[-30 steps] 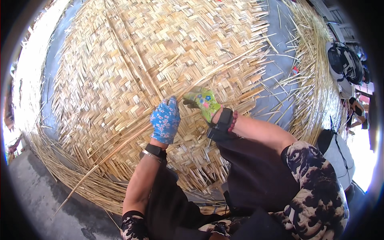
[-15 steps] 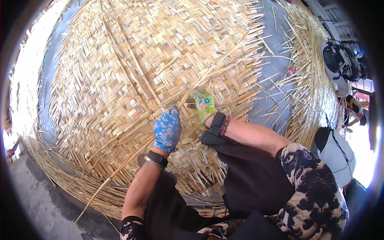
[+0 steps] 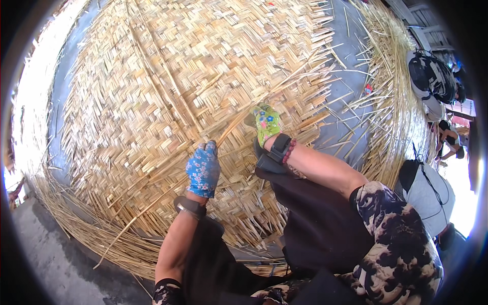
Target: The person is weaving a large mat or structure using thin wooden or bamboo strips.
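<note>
A large mat [image 3: 117, 112] of flattened, pale straw-coloured strips, woven in a zigzag pattern, lies in front of me. Across it runs a long reed strip [image 3: 231, 127] on a slant, from the near left toward the far right. My left hand [image 3: 203, 170], in a blue flowered glove, is closed around this strip. Farther up the same strip, my right hand [image 3: 267, 123], in a green flowered glove, grips it with its fingers partly hidden. Between the two hands the strip shows bare, just above the weave.
Loose reeds [image 3: 384, 91] lie heaped along the right, and more reeds [image 3: 107, 236] curve along the near left edge. Grey floor [image 3: 345, 132] borders the mat. Bags [image 3: 432, 79] stand at the right, and another person [image 3: 450, 140] is beyond them.
My hands have drawn farther apart along the strip: the left has shifted slightly left and nearer, the right slightly right. The strip's near end has shifted a little farther from me.
</note>
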The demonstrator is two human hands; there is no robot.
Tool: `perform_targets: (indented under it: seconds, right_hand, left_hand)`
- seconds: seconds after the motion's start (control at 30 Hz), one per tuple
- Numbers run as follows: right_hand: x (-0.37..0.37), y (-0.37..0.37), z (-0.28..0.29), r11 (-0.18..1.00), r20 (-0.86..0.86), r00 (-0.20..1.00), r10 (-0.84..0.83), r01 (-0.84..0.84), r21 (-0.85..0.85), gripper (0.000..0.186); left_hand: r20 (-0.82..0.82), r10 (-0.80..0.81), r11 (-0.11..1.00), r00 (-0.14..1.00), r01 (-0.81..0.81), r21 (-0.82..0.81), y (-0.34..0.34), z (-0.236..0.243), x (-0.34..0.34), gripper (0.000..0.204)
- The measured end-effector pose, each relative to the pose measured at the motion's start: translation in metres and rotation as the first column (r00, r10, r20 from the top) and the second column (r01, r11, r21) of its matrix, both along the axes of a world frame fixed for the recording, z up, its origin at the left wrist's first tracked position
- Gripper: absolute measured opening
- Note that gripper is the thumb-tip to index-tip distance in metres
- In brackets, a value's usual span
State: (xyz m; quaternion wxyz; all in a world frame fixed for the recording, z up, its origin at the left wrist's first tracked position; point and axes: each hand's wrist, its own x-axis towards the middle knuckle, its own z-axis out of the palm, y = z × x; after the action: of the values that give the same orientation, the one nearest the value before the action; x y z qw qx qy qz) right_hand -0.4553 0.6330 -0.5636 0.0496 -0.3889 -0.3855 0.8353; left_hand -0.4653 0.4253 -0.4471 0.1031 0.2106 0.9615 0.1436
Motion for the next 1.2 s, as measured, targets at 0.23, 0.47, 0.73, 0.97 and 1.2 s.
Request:
perform_targets:
  seconds: [0.23,0.47,0.73,0.97,1.2]
  right_hand:
    - [0.012,-0.016,0.024,0.995,-0.107,0.992,0.07,-0.077,-0.06,0.022]
    - [0.033,-0.034,0.03,0.927,-0.242,0.904,0.352,-0.373,-0.044,0.023]
    - [0.048,-0.037,0.007,0.893,-0.213,0.87,0.446,-0.417,0.168,0.025]
    - [0.037,-0.032,-0.016,0.965,-0.416,0.903,0.108,-0.195,-0.173,0.027]
    - [0.023,-0.014,-0.036,0.973,-0.246,0.943,0.225,-0.202,0.115,0.03]
  left_hand:
    - [-0.037,-0.002,1.0,0.999,0.003,0.009,0.002,0.007,-0.002,0.027]
    - [-0.006,-0.093,0.993,0.996,0.093,0.067,0.015,0.007,-0.01,0.027]
    - [0.077,-0.155,0.988,0.985,0.153,0.026,0.011,0.004,-0.01,0.022]
    - [0.0,-0.197,0.979,0.98,0.197,-0.043,0.016,0.009,-0.004,0.029]
    - [-0.019,-0.217,0.975,0.976,0.215,-0.061,0.018,0.0,0.002,0.031]
